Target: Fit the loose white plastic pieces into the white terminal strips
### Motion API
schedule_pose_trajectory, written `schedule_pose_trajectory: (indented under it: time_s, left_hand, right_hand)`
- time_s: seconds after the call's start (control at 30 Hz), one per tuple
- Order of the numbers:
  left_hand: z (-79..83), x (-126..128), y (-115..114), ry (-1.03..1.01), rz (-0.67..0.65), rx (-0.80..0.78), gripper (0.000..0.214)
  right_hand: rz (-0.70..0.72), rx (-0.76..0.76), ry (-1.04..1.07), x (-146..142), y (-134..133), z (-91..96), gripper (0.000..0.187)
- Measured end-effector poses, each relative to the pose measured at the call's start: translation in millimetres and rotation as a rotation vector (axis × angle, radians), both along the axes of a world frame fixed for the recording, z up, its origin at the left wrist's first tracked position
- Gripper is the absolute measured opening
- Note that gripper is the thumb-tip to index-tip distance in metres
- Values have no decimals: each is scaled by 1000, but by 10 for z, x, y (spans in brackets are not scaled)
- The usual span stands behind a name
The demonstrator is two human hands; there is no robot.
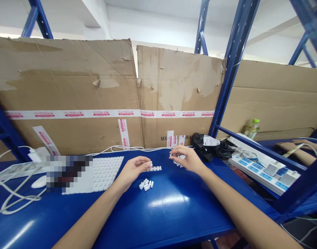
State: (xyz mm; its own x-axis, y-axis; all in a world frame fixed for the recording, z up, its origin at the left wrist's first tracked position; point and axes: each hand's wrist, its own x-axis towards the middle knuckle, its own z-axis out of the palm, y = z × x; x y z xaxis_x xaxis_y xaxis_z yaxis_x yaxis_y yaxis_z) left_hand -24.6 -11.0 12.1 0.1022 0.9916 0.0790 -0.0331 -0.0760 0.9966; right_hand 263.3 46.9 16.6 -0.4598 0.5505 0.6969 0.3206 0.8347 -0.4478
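Observation:
My left hand (136, 168) is closed, with a small white plastic piece (150, 164) pinched between thumb and fingertips. Just beside those fingertips lies a short row of small white pieces (156, 168). Nearer to me, a loose cluster of white block-like pieces (146, 185) rests on the blue tabletop (171, 214). My right hand (186, 157) hovers at a heap of tiny white parts (179, 159), which it partly covers. Its thumb and forefinger curve together in a pinch; whatever is between the tips is too small to make out.
Left stands a white panel of small pieces (106, 173), beside a white mouse (39, 182) and loose cables (11, 197). A black plastic bag (213, 147) sits back right, near a power strip (257, 173) and a bottle (252, 128). Cardboard (70, 90) walls the back. Another person's arms (298, 150) show far right.

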Motion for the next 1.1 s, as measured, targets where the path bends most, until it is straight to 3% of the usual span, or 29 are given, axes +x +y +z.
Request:
schedule_pose_trajectory:
  time_s: [0.17,0.33,0.5,0.57,0.7,0.8,0.93,1.1]
  left_hand:
    - [3,-47,21,-39,29,-7,49]
    - [-13,-7,8,-5,-4,9,50]
    - [-4,11,-10,-45,-34,-3,49]
    - [0,23,-19,-67,-53,-16,47]
    - [-1,58,-44,-84,-98,-29,43]
    - [5,83,-70,-81,-142,-37,45]
    - [22,103,-95,-66,-186,-46,46]
    - [42,114,-97,-95,-189,-67,45]
  right_hand:
    - [-363,76,-223,332,326,-83,11]
    - [-407,48,-367,379,442,-199,17]
    - [-423,54,-369,296,341,-153,20]
    - [-357,60,-277,197,222,-107,20]
    - [-15,16,-138,-114,-76,-76,32]
    - [147,-29,-93,-337,-216,-133,41]
    - [178,2,-36,-464,-240,-205,26]
    - [157,30,-19,-439,-245,-174,22]
